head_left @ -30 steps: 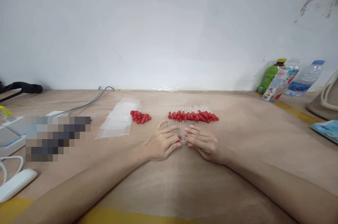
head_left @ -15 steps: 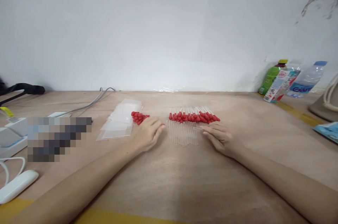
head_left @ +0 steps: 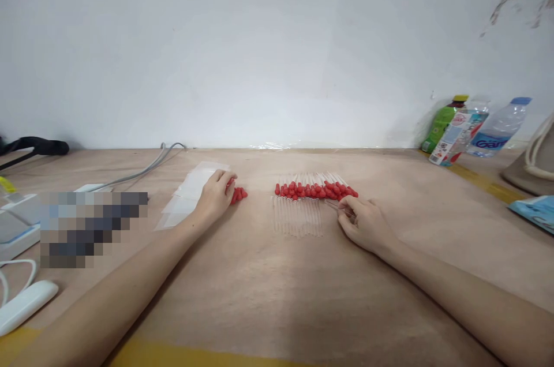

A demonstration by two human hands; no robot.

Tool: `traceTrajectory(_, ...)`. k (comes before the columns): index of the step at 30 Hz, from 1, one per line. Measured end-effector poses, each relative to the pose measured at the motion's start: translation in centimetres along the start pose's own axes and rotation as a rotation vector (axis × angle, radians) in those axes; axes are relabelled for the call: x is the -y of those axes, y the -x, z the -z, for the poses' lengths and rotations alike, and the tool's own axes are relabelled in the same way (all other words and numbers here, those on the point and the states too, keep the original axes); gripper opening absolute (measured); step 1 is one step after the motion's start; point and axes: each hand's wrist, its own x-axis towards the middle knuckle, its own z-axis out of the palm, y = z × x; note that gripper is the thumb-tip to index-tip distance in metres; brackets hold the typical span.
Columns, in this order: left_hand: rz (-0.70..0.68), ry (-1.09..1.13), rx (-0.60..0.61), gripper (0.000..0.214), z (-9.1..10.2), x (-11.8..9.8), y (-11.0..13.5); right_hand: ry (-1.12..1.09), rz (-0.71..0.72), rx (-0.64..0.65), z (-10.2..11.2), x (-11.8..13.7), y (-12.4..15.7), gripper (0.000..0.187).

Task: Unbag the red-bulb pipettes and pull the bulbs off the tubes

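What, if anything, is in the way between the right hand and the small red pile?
A row of clear tubes lies between the right hand and the small red pile; the left hand partly covers that pile.

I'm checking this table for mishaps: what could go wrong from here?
The left hand is at the small pile of red bulbs, so loose ones might scatter. The right hand pinches what looks like a thin clear tube, which could slip. The row of bare tubes lies close to that hand and could be nudged out of line.
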Motion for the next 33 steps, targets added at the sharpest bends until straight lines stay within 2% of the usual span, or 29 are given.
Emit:
traceTrajectory(7, -0.236, -0.084, 0.047, 0.025, -0.7, 0.9, 0.9, -0.020, 0.029, -0.004, -0.1, 0.3, 0.1, 0.008)
traceTrajectory(11, -0.306, -0.128, 0.150, 0.025, -0.4, 0.5, 1.2, -0.056, 0.071, 0.010, 0.0, 0.7, 0.1, 0.010)
traceTrajectory(15, -0.244, -0.192, 0.195, 0.026, 0.0, 0.1, 1.4, -0.061, 0.119, 0.002, 0.0, 0.9, 0.1, 0.013)
traceTrajectory(20, -0.146, -0.230, 0.085, 0.046, 0.7, -0.4, 1.4, -0.039, 0.179, -0.002, 0.0, 1.1, 0.1, 0.014)
traceTrajectory(24, -0.127, -0.202, 0.059, 0.037, 0.9, -1.1, 1.1, -0.031, 0.206, 0.008, 0.3, 1.3, 0.1, 0.013)
traceTrajectory(28, -0.141, -0.194, 0.059, 0.019, 0.0, -2.6, 0.5, -0.015, 0.228, 0.025, 0.5, 1.5, 0.1, 0.016)
traceTrajectory(33, -0.145, -0.186, 0.130, 0.024, -2.1, -5.0, -0.8, 0.010, 0.226, 0.062, 0.6, 1.7, 0.1, 0.019)
